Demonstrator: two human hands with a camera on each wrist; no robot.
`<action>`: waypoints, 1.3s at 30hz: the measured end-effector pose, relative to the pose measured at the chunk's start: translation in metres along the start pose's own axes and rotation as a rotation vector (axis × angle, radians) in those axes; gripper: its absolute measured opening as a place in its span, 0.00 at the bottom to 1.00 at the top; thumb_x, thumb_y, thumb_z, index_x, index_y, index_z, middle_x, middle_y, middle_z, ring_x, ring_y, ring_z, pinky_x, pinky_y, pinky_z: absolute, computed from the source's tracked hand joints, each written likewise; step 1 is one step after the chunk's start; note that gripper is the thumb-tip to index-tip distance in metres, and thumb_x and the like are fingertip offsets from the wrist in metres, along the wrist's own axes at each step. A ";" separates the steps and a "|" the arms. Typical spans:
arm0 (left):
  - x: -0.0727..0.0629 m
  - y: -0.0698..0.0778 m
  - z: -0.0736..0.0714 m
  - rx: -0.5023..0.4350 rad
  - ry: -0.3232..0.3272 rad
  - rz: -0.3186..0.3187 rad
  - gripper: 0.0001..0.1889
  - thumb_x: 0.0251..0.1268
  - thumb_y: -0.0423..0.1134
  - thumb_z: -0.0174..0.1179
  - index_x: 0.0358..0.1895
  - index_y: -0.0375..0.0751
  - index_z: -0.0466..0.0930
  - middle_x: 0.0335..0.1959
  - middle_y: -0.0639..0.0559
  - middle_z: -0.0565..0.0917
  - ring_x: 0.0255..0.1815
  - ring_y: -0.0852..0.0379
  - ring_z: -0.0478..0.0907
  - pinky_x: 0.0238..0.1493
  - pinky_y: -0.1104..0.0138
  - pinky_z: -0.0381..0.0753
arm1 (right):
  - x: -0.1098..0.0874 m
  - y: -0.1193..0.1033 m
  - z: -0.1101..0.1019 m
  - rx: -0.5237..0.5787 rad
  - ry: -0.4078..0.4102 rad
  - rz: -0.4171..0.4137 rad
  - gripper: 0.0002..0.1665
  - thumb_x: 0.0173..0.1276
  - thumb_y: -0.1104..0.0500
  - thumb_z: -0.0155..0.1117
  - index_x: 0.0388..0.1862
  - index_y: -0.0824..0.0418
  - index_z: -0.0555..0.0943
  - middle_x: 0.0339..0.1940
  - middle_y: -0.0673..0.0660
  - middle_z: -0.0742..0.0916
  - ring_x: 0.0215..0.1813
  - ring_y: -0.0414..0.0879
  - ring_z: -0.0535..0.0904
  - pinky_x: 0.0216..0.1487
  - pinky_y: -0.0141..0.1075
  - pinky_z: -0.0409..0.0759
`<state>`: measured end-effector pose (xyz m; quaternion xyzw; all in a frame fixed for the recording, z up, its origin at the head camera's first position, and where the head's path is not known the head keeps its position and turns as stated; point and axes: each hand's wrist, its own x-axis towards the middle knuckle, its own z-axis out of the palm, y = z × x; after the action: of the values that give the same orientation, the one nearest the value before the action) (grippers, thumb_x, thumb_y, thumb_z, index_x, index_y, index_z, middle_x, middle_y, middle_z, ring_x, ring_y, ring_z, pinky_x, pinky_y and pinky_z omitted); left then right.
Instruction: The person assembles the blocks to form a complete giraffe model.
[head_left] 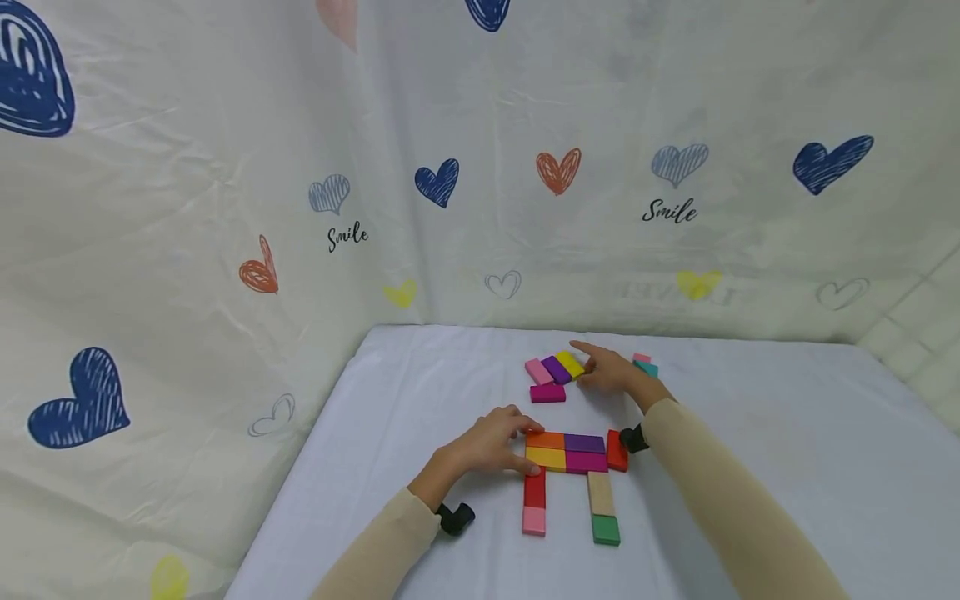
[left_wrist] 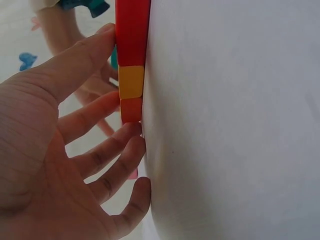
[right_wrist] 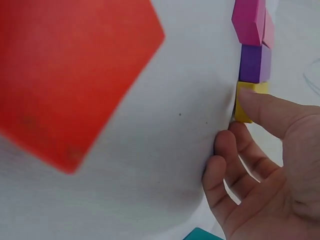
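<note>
On the white table, orange (head_left: pixel 545 440), purple (head_left: pixel 584 443), yellow (head_left: pixel 545 458) and magenta (head_left: pixel 586 462) blocks form a rectangle. My left hand (head_left: pixel 483 442) rests at its left side, fingertips by the orange block and thumb at the red block (head_left: pixel 535 490) below the yellow one. My right hand (head_left: pixel 606 369) reaches to the far group. Its thumb touches a yellow block (right_wrist: pixel 242 105) there, while the index finger stretches past it. Beside that block lie a purple block (head_left: pixel 557 370), a pink block (head_left: pixel 538 372) and a magenta block (head_left: pixel 547 393).
A pink block (head_left: pixel 534 522) continues the left column below the red one. On the right, a wooden block (head_left: pixel 601 493) and a green block (head_left: pixel 606 530) form another column. Another red block (head_left: pixel 617 451) stands right of the rectangle, under my right wrist. A teal block (head_left: pixel 647 367) lies behind my right hand.
</note>
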<state>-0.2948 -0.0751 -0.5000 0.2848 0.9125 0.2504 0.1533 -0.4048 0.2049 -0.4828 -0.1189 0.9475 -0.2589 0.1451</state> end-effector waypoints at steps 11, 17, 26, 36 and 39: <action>0.001 -0.001 0.003 -0.010 0.003 0.000 0.32 0.55 0.58 0.75 0.65 0.66 0.78 0.60 0.59 0.77 0.63 0.61 0.70 0.56 0.62 0.80 | -0.006 -0.011 -0.003 -0.042 -0.038 0.035 0.41 0.70 0.58 0.68 0.79 0.57 0.63 0.58 0.70 0.82 0.58 0.61 0.79 0.63 0.56 0.80; 0.000 0.001 0.002 -0.004 0.007 -0.003 0.32 0.55 0.58 0.75 0.65 0.65 0.79 0.60 0.59 0.77 0.63 0.61 0.70 0.58 0.60 0.79 | -0.014 -0.006 -0.005 -0.028 -0.027 0.032 0.40 0.67 0.56 0.72 0.74 0.61 0.66 0.51 0.66 0.84 0.51 0.57 0.80 0.58 0.52 0.82; -0.001 0.003 0.001 0.005 0.007 0.006 0.32 0.55 0.58 0.75 0.66 0.63 0.79 0.59 0.59 0.77 0.62 0.61 0.70 0.57 0.62 0.78 | -0.037 0.005 -0.003 -0.006 -0.009 0.033 0.38 0.65 0.56 0.75 0.69 0.67 0.70 0.43 0.61 0.84 0.42 0.51 0.79 0.47 0.41 0.83; -0.001 0.003 0.001 0.003 0.005 -0.002 0.32 0.55 0.57 0.75 0.65 0.64 0.79 0.59 0.59 0.77 0.62 0.61 0.70 0.55 0.64 0.79 | -0.063 0.023 0.000 0.043 0.031 0.034 0.39 0.64 0.55 0.75 0.67 0.72 0.70 0.34 0.56 0.81 0.36 0.47 0.75 0.39 0.35 0.78; -0.002 0.003 0.001 0.000 0.006 -0.001 0.32 0.55 0.57 0.75 0.66 0.64 0.79 0.59 0.59 0.77 0.62 0.61 0.70 0.55 0.64 0.79 | -0.068 0.029 0.002 0.061 0.045 0.040 0.40 0.65 0.55 0.75 0.68 0.72 0.70 0.33 0.56 0.80 0.35 0.47 0.75 0.39 0.35 0.77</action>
<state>-0.2916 -0.0738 -0.4990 0.2836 0.9131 0.2511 0.1506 -0.3449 0.2485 -0.4847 -0.0898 0.9444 -0.2873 0.1324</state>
